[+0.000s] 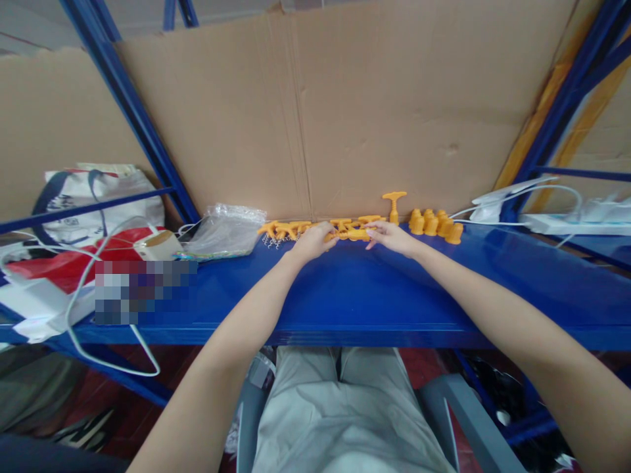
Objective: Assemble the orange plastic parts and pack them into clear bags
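My left hand is closed, its fingertips pinching one end of a yellow plastic corkscrew part. At the other end of that part, my right hand closes its thumb and fingers on it. Left of my left hand lie several yellow T-shaped corkscrew handles with metal spirals pointing toward me. More yellow handles lie behind my fingers, partly hidden. One yellow T-shaped piece stands upright behind my right hand. To its right, several yellow cup-shaped pieces stand in rows.
The blue shelf top has a cardboard wall behind it. A clear plastic bag lies to the left, near a white charger, looping cables and a red bag. At right is a white power strip.
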A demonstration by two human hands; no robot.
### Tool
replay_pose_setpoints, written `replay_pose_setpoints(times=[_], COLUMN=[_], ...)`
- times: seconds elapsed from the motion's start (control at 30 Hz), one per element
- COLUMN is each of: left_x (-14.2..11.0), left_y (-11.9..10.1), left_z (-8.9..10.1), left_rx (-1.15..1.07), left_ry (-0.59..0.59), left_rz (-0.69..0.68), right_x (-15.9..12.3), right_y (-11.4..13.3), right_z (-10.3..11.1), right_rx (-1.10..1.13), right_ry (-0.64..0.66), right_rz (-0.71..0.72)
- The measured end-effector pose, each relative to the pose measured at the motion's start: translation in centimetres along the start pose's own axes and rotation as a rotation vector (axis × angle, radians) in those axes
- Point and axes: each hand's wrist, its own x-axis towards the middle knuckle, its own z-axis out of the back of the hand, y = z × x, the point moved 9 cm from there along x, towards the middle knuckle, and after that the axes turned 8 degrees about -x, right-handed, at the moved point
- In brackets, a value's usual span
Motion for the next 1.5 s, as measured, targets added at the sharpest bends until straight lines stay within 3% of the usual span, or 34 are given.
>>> replay_pose_setpoints(times=[0.43, 0.6, 0.77, 1.03, 1.37, 1.5], left_x=[-0.2, -0.2, -0.2, -0.1, -0.2, -0.1], left_y=[-0.5, -1.3, -1.2, -0.8, -1.2, -0.7], left_z=[0.4, 0.3, 0.0, 0.0, 0.2, 0.3], left_rx=[0.026, 0.072, 0.093, 0.1, 0.059, 0.039], left_ry=[0.013, 0.013, -0.008, -0.057, -0.112, -0.109], left_rz=[0.003, -0.064, -0.103, -0.152, -0.185, -0.147], right_x=[-0.3, -1.1, -1.5, -1.2, -1.7, -1.6], right_y=[0.4, 1.0, 0.8, 1.2, 0.4, 0.6], right_z=[0.0, -0.2, -0.1, -0.2, -0.1, 0.1], right_rx=[0.081, 0.105, 0.114, 0.253, 0.139, 0.197], right_ry=[0.052, 0.121, 0.099, 0.1, 0.122, 0.109], right_rz=[-0.013, -0.115, -0.247, -0.12, -0.284, -0.23])
